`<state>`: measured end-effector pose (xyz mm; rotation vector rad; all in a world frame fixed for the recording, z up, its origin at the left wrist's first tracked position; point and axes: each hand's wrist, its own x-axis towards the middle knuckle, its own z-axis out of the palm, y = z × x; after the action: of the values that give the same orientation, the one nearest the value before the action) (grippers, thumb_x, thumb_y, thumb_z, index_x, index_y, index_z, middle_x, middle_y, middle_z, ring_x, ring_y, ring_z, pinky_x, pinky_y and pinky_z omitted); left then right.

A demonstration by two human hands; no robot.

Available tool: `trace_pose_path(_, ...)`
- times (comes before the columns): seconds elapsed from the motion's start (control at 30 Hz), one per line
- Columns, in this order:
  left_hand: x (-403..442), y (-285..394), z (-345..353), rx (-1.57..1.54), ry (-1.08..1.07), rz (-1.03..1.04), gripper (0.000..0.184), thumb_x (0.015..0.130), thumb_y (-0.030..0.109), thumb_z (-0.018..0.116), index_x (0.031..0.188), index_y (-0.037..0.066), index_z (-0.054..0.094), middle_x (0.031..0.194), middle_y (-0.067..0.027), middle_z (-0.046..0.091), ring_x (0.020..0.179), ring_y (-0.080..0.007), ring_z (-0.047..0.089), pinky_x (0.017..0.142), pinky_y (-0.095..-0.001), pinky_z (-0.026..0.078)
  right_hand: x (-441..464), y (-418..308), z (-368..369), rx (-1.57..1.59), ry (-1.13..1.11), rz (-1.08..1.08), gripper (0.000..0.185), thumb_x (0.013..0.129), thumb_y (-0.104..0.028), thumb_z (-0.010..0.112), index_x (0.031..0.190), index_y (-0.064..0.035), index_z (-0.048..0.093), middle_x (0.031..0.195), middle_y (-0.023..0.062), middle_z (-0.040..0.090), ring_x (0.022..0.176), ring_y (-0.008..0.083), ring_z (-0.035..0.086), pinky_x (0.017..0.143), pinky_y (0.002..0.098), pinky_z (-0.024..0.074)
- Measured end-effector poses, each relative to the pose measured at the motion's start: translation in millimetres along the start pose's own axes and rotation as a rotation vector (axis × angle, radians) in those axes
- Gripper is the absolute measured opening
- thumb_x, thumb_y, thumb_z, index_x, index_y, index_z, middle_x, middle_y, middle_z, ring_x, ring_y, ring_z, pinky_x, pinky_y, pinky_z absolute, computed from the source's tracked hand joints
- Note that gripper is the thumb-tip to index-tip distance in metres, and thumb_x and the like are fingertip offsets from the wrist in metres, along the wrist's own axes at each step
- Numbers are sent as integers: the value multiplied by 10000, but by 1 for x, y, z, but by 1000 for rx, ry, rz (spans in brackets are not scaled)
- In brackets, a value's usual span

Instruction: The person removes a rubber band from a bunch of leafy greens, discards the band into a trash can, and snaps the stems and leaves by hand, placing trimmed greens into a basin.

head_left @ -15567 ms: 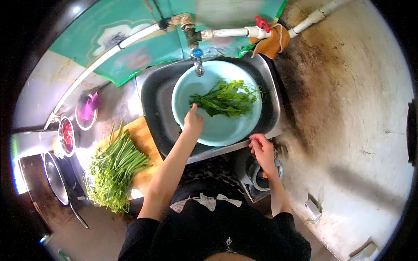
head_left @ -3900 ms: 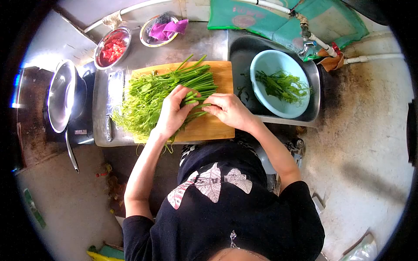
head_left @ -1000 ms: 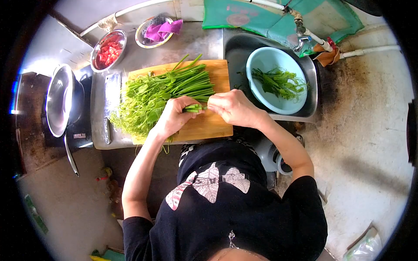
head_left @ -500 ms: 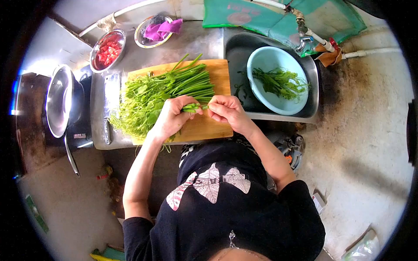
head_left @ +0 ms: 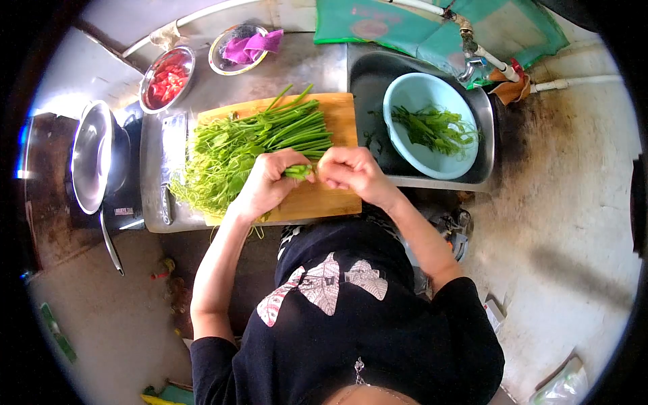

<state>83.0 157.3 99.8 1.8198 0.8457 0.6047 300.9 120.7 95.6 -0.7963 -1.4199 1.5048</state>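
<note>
The left hand (head_left: 271, 181) grips green stems (head_left: 297, 171), ends toward the curled right hand (head_left: 356, 173), whose hold I cannot tell. The leafy pile (head_left: 233, 155) lies on the cutting board (head_left: 327, 200), mostly beyond the left hand.

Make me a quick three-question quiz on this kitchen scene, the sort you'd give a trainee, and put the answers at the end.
1. Multiple choice: what is the left hand holding?
A) the purple cloth
B) green stems
C) the pan handle

2. True or false: the light blue basin stands inside the sink.

3. Fill in the blank: seen from the head camera, the knife lies to the ____ of the cutting board, on the side away from the sink.

Key: 1. B; 2. True; 3. left.
</note>
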Motion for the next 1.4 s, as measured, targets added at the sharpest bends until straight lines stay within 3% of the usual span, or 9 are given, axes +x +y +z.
trace_pose_path(0.03,-2,-3,-1,26,54,21,136,761,-52,612,879,-2,657,851,-109,663,771,-214,639,726,-320,495,-3,5,0,595,84,156,126,908,-146,619,879,-32,573,687,33,521,572,144,464,516,277,359)
trace_pose_path(0.13,-12,2,-8,-150,12,-251,85,806,-44,613,874,-6,648,819,-65,655,724,-127,603,695,-278,486,-1,9,-32,986,95,-110,137,929,-172,609,924,-36,611,704,-2,496,579,77,398,512,212,294)
trace_pose_path(0.27,-11,5,-11,-140,63,-193,44,900,34,617,903,-10,617,721,-21,631,637,-79,559,640,-245,469,-25,37,-107,-91,467,233,146,889,-92,631,1023,-47,669,858,66,635,697,134,567,615,258,449)
trace_pose_path(0.4,-14,1,-11,-138,83,-212,91,933,93,613,930,3,610,705,-14,627,614,-67,534,614,-237,460,-37,56,-108,-1473,378,-9,289,777,-66,701,1064,-66,672,1104,99,639,918,248,636,800,367,520)
trace_pose_path(0.47,-15,-2,-10,-165,78,-227,108,934,114,620,932,6,612,707,-11,626,605,-63,517,603,-238,455,-26,50,-71,-801,386,209,267,777,-67,696,1042,-74,667,1144,93,611,954,269,615,817,368,519)
trace_pose_path(0.67,-15,13,-12,-254,111,-417,116,915,140,656,918,27,629,715,27,590,649,-66,508,621,-220,424,5,71,-6,-1066,85,-239,162,776,-52,670,935,-55,639,895,81,565,922,263,600,764,367,521)
trace_pose_path(0.73,-13,13,-12,1,171,-182,143,831,103,733,922,34,646,746,19,629,684,-75,543,666,-234,456,5,73,-11,-1124,77,-264,123,780,-56,666,899,-65,637,894,75,564,910,266,602,719,372,524)
trace_pose_path(0.9,-3,-4,0,155,141,-6,290,706,106,794,961,8,695,844,-138,673,862,-293,654,776,-344,510,7,17,2,-1000,23,-271,116,781,-85,707,871,-28,661,800,107,671,698,278,659,621,364,512)
trace_pose_path(1.4,-7,-1,-2,70,129,-161,252,722,115,813,890,-14,678,804,-89,660,752,-147,610,708,-295,479,18,-25,12,-1125,-159,-199,115,812,-129,682,841,-36,621,781,96,621,727,278,639,620,387,511)
